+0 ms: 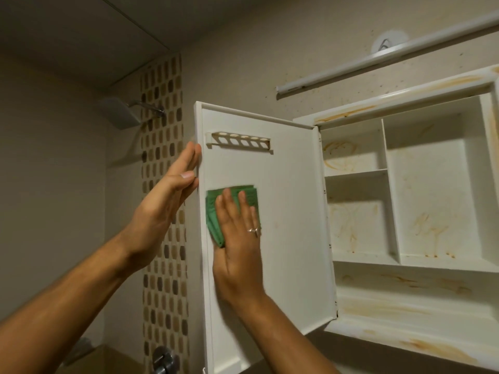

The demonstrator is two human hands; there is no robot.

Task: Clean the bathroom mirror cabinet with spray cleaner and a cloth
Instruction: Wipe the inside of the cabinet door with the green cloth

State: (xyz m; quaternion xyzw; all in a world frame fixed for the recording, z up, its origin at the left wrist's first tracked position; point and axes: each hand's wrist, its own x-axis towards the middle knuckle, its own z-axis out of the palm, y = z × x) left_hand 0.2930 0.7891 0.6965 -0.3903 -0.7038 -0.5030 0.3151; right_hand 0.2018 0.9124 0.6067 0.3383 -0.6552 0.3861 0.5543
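Note:
The white cabinet door (291,211) is swung open to the left, its inner side facing me. My right hand (237,252) lies flat with straight fingers on a folded green cloth (213,211), pressing it against the door's inner panel near its left edge. My left hand (167,195) has straight fingers and braces the door's outer left edge, thumb touching the rim. A slotted white holder (240,140) is fixed near the top of the door. No spray bottle is in view.
The open cabinet body (410,309) on the right has several white compartments with rusty orange stains. A white tube lamp (378,56) hangs above it. A shower head (121,113) and a mosaic tile strip (162,157) are on the left wall, a chrome tap (164,360) below.

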